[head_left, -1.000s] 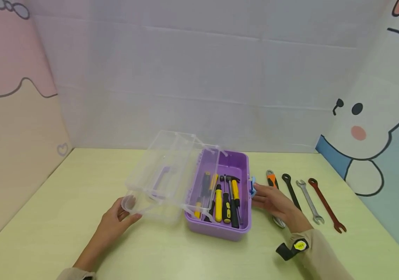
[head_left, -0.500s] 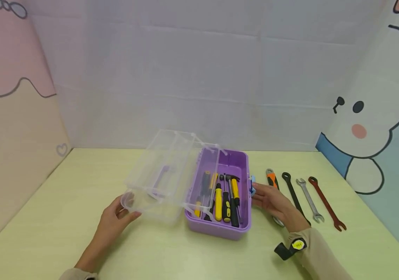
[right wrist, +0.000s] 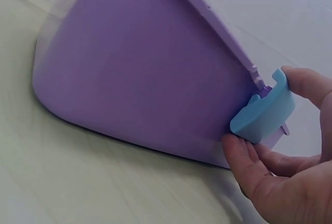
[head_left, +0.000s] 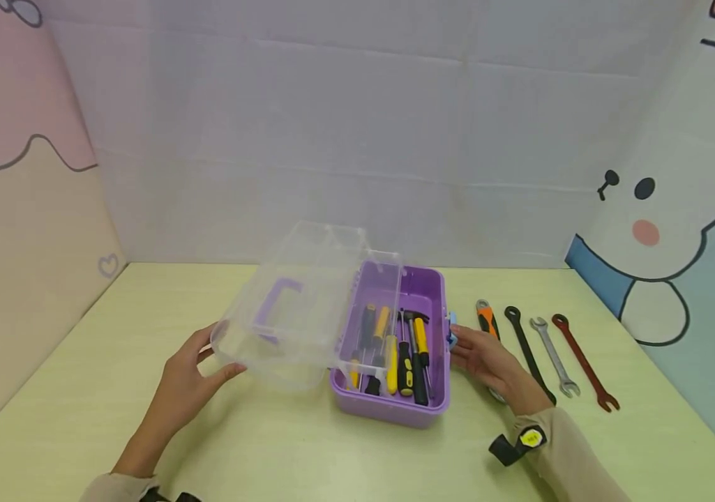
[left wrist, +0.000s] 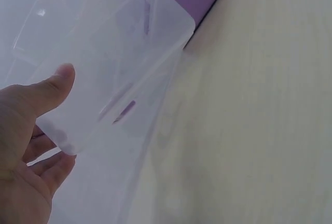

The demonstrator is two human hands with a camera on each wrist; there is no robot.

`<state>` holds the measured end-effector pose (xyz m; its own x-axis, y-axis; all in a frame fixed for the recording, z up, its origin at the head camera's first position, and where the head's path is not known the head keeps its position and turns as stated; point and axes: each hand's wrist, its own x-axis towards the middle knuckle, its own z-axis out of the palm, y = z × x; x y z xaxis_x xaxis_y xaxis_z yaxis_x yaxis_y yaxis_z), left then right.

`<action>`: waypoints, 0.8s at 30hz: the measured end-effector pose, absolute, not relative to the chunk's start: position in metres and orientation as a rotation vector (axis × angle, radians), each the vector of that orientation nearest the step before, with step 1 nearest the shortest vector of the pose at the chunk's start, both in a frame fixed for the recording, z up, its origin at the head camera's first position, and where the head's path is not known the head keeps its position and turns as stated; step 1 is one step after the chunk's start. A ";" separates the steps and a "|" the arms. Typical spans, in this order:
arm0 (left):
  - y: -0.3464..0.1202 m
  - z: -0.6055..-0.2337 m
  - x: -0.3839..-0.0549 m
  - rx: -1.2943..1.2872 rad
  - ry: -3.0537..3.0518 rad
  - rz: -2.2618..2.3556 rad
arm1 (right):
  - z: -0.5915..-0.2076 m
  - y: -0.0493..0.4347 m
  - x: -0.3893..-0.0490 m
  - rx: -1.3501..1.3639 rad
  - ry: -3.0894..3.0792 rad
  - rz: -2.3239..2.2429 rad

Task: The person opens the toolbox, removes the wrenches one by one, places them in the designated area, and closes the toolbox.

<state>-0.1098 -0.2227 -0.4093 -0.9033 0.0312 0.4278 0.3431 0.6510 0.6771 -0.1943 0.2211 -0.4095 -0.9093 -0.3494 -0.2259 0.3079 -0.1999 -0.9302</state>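
Note:
A purple toolbox [head_left: 388, 413] stands on the table, its clear plastic lid [head_left: 307, 307] swung out to the left and tilted. My left hand [head_left: 184, 380] grips the lid's near left corner, thumb on one face and fingers curled under the edge in the left wrist view. At the box's right side my right hand [head_left: 489, 362] holds the light blue latch [right wrist: 264, 112] between thumb and fingers. Inside lie a hammer [head_left: 418, 348], a yellow-and-black screwdriver [head_left: 405, 369] and several other yellow or black handled tools, some seen through the lid.
Right of the box lie an orange-handled adjustable wrench [head_left: 485, 317], partly behind my right hand, and a black wrench [head_left: 528, 352], a silver wrench [head_left: 554, 355] and a red-brown wrench [head_left: 585, 359] side by side. A white sheet [head_left: 357, 139] closes off the back of the table.
My left hand has raised the lid's free side slightly, and the lid now leans further up toward the box. The right hand stays at the latch. The head view has shifted a little.

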 end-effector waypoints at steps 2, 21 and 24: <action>-0.223 -0.402 -0.112 -0.358 -2.456 -1.043 | -0.410 0.220 -0.195 -0.044 1.644 -2.164; -0.208 -0.345 -0.111 -0.588 -2.484 -0.644 | -0.414 0.216 -0.192 -0.016 1.630 -2.184; -0.205 -0.340 -0.112 -0.624 -2.476 -0.583 | -0.415 0.216 -0.193 -0.020 1.642 -2.180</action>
